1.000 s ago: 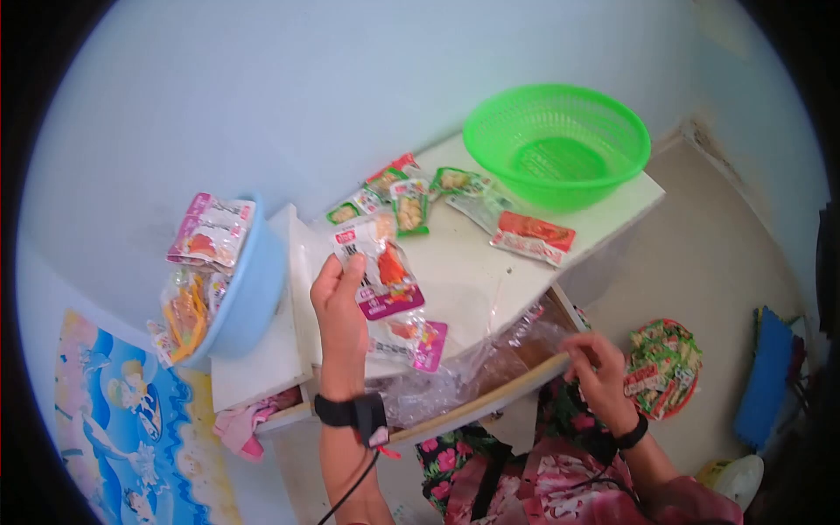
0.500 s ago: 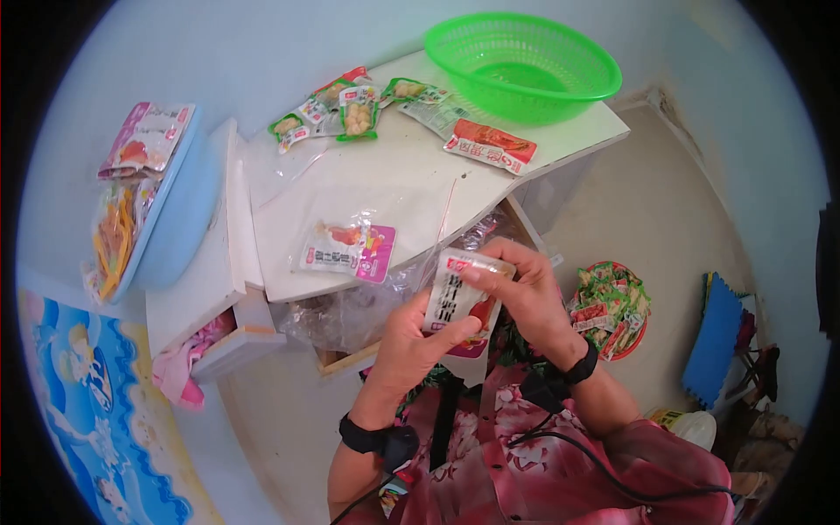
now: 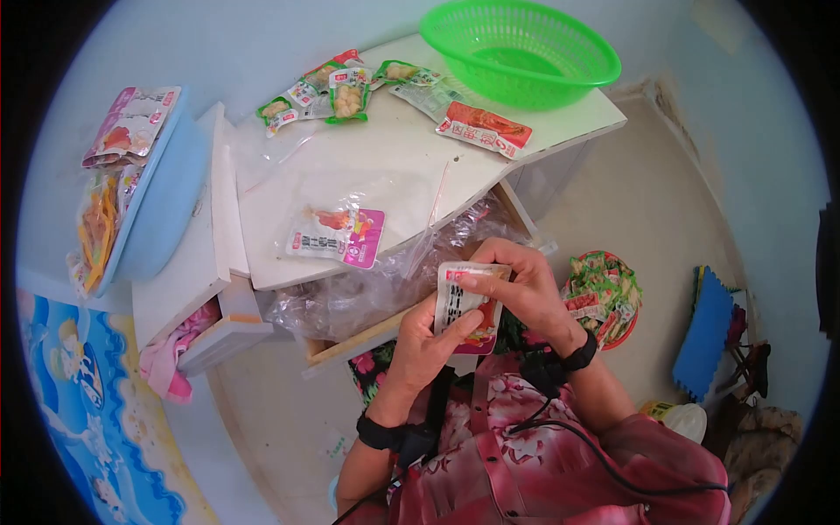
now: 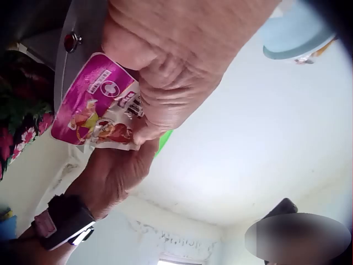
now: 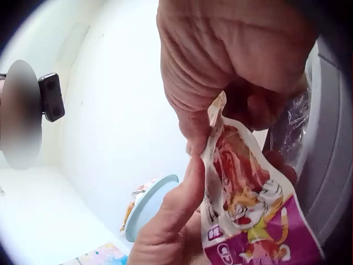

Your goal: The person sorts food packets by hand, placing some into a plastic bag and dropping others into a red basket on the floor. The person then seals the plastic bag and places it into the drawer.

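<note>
Both hands hold one white and purple food packet (image 3: 453, 302) in front of the body, above the drawer's front edge. My left hand (image 3: 422, 348) grips its lower left side with the thumb across the front. At the top edge my right hand (image 3: 525, 293) pinches it between thumb and fingers. In the right wrist view the packet (image 5: 248, 204) is creased near the pinching fingers, and its purple end hangs down. The left wrist view shows the same packet (image 4: 99, 105) beside the left hand (image 4: 171, 61). Another purple and white packet (image 3: 337, 234) lies on the white tabletop (image 3: 367, 162).
A green basket (image 3: 525, 66) stands at the table's back right, near a red packet (image 3: 484, 129) and several green-edged packets (image 3: 348, 96). An open drawer (image 3: 350, 346) holds clear plastic. A blue basin (image 3: 166, 201) with packets is at left; a filled red basket (image 3: 604, 297) is on the floor.
The packet, first raised in my left hand over the table, has come down towards the body. My right hand has moved from the drawer edge and taken hold of its top.
</note>
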`<state>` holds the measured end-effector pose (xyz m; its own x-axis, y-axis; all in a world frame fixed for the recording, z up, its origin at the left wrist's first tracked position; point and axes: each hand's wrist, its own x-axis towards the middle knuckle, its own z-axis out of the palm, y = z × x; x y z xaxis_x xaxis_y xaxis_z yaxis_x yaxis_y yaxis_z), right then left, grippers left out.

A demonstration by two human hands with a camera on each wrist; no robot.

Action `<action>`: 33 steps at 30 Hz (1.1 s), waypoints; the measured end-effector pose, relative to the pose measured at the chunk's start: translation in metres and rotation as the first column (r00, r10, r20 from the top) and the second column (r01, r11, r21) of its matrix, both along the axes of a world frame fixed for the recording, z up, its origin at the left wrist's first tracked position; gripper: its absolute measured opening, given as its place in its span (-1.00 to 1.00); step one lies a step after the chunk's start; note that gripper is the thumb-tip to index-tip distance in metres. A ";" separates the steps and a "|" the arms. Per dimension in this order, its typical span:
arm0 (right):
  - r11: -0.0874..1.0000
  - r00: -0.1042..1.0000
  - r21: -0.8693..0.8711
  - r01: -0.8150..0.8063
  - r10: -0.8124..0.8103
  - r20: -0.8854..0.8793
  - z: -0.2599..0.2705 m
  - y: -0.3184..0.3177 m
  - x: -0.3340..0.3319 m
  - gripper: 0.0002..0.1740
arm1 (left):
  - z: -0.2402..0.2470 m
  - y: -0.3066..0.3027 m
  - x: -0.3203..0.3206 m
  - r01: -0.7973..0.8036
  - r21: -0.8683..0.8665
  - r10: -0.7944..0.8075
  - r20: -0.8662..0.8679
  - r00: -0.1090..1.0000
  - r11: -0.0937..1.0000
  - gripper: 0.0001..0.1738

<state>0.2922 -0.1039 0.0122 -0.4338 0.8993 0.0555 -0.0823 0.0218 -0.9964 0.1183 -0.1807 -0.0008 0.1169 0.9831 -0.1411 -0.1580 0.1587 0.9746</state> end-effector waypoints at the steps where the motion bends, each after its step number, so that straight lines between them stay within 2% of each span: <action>1: 0.998 0.998 0.000 -0.056 0.056 0.002 0.000 0.000 0.002 -0.86 | -0.001 -0.001 -0.001 0.006 0.010 -0.006 -0.009 1.000 1.000 -0.72; 4: 0.996 0.992 -0.082 -0.047 0.037 -0.117 -0.004 -0.004 0.004 -0.83 | 0.005 -0.004 0.005 -0.079 0.085 0.080 -0.012 0.997 0.993 -0.73; 7: 0.985 0.970 -0.168 -0.039 -0.003 -0.243 0.008 -0.007 0.013 -0.74 | 0.014 -0.006 0.012 -0.249 0.132 0.231 0.135 0.963 0.959 -0.74; 8: 0.992 0.960 -0.093 -0.090 0.062 -0.274 -0.003 -0.004 0.020 -0.65 | 0.019 -0.004 0.013 -0.290 0.144 0.263 0.181 0.948 0.946 -0.74; 10: 0.980 0.958 -0.092 -0.178 0.151 -0.245 -0.003 -0.007 0.028 -0.62 | 0.028 0.003 0.015 -0.372 0.171 0.317 0.279 0.906 0.912 -0.73; 12: 0.965 0.953 -0.082 -0.250 0.230 -0.197 -0.003 -0.016 0.031 -0.59 | 0.029 0.009 0.023 -0.458 0.110 0.383 0.397 0.834 0.882 -0.68; 13: 0.969 0.961 -0.083 -0.232 0.215 -0.174 -0.002 -0.020 0.030 -0.58 | 0.028 0.012 0.027 -0.496 0.073 0.414 0.453 0.790 0.865 -0.64; 14: 0.973 0.969 -0.088 -0.213 0.198 -0.150 -0.001 -0.026 0.027 -0.57 | 0.020 0.014 0.028 -0.439 0.054 0.376 0.430 0.821 0.897 -0.57; 15: 0.977 0.976 -0.095 -0.191 0.179 -0.125 0.001 -0.031 0.025 -0.56 | 0.022 0.016 0.032 -0.445 0.034 0.378 0.472 0.796 0.895 -0.55; 16: 0.975 0.972 -0.169 -0.141 0.105 -0.210 -0.005 -0.034 0.022 -0.58 | 0.027 0.019 0.038 -0.448 0.011 0.379 0.513 0.770 0.894 -0.53; 17: 0.981 0.979 -0.174 -0.087 0.052 -0.198 -0.006 -0.034 0.021 -0.60 | 0.030 0.021 0.043 -0.444 -0.012 0.376 0.553 0.744 0.896 -0.51; 18: 0.984 0.983 -0.175 -0.030 -0.003 -0.185 -0.006 -0.034 0.021 -0.62 | 0.031 0.021 0.047 -0.425 -0.016 0.365 0.543 0.756 0.905 -0.47; 21: 0.975 0.952 -0.173 0.142 -0.182 -0.245 -0.001 -0.032 0.017 -0.70 | 0.028 0.021 0.054 -0.402 -0.031 0.343 0.581 0.738 0.915 -0.48; 23: 0.960 0.921 -0.181 0.212 -0.258 -0.290 -0.002 -0.029 0.020 -0.70 | 0.028 0.019 0.057 -0.384 0.011 0.313 0.560 0.768 0.923 -0.58; 25: 0.959 0.938 -0.164 0.231 -0.264 -0.224 -0.002 -0.028 0.027 -0.71 | 0.019 0.017 0.056 -0.355 0.008 0.289 0.564 0.774 0.935 -0.64; 26: 0.959 0.940 -0.167 0.229 -0.262 -0.218 0.001 -0.028 0.029 -0.71 | 0.019 0.018 0.058 -0.377 -0.003 0.322 0.523 0.789 0.926 -0.69; 29: 0.954 0.941 -0.183 0.236 -0.272 -0.201 -0.003 -0.021 0.040 -0.69 | 0.004 0.017 0.050 -0.249 0.007 0.245 0.148 0.958 0.968 -0.66; 30: 0.948 0.931 -0.194 0.252 -0.292 -0.218 -0.003 -0.018 0.044 -0.68 | 0.011 0.020 0.053 -0.237 0.127 0.207 0.217 0.954 0.963 -0.62; 33: 0.932 0.907 -0.219 0.288 -0.339 -0.251 0.002 -0.011 0.046 -0.68 | 0.015 0.020 0.054 -0.188 0.160 0.144 0.256 0.956 0.969 -0.59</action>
